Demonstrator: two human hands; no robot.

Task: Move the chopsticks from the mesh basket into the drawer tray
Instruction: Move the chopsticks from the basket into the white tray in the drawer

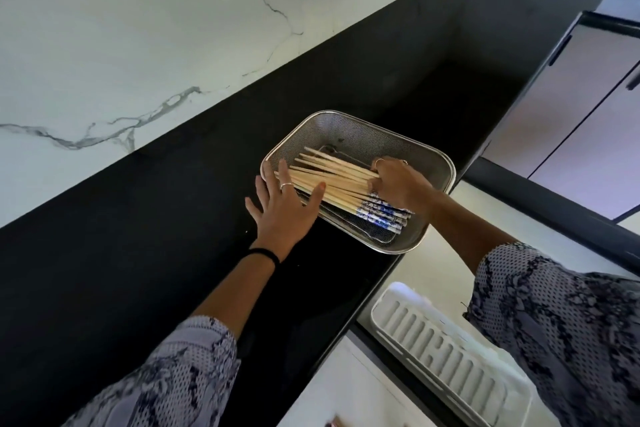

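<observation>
A bundle of several bamboo chopsticks [332, 180] with blue-and-white patterned ends lies in a rectangular metal mesh basket [349, 130] on the black counter. My right hand [400, 182] is inside the basket, fingers curled around the bundle near its patterned ends. Spread flat at the basket's left rim, my left hand [282, 208] has its thumb resting on the pale tips of the chopsticks. A white ribbed drawer tray [440, 347] sits below the counter edge at the lower right, partly hidden by my right sleeve.
The black counter [156, 236] runs diagonally along a white marble wall [121, 45]. Dark-framed cabinet doors [585, 107] stand at the far right. A pale floor shows beneath the counter edge.
</observation>
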